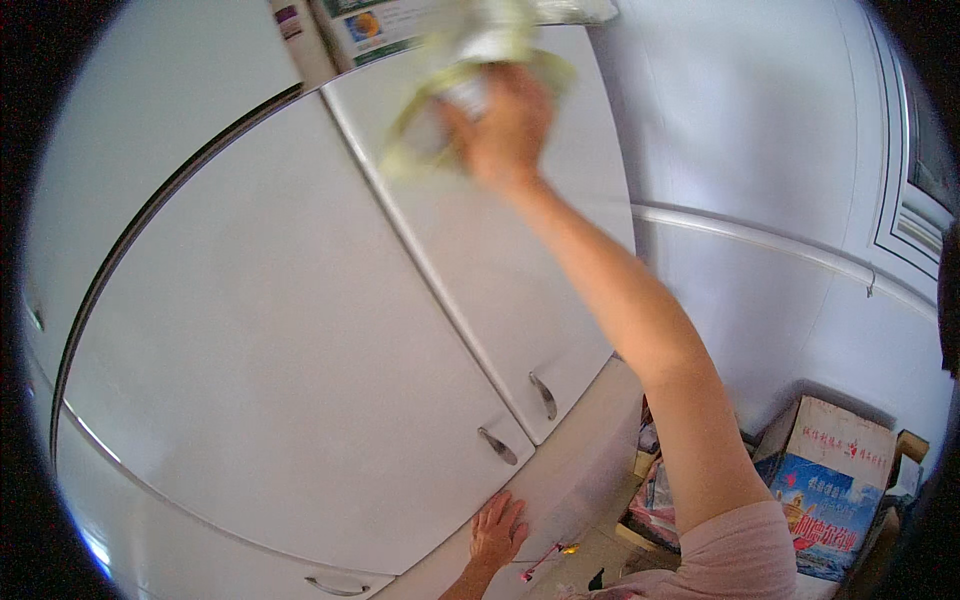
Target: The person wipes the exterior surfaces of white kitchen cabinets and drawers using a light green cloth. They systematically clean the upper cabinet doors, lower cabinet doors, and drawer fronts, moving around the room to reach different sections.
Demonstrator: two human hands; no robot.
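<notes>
My right hand [505,130] is raised high in front of a white cabinet door [530,270], with its fingers wrapped round a cloth [425,135]. The cloth is pale yellow-green and white. Motion blurs it, and part of it spreads up toward the cabinet's top edge. Low down, my left hand [496,530] lies flat with fingers apart against the pale panel [580,440] under the doors. To its left is the wide white door [270,330]. A curved metal handle [497,446] sits near that door's lower corner, and a second handle [543,396] is on the narrower door.
Boxes [335,35] stand on top of the cabinet. At lower right, a printed cardboard carton [825,490] stands beside piled items. A white pipe [750,230] runs along the right wall below a window frame [905,190]. Another handle [337,587] is at the lower left.
</notes>
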